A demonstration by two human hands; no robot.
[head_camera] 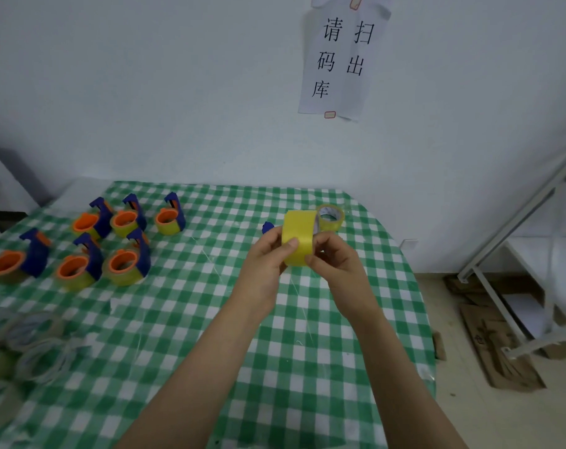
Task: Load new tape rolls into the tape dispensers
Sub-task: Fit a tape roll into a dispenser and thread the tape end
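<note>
A yellow tape roll [299,231] is held upright above the checked table [210,319], between both hands. My left hand [268,254] grips its left side with the thumb across the outer face. My right hand [333,254] pinches its right edge. A blue dispenser part [267,227] peeks out behind my left hand; how it is held is hidden. Another yellow roll [331,218] lies flat on the table just behind. Several blue and orange dispensers [126,260] with rolls in them stand at the left.
Several clear tape rolls [32,335] lie at the table's near left edge. A paper notice [340,56] hangs on the wall. A white metal frame [515,254] and flattened cardboard [495,345] stand on the floor to the right.
</note>
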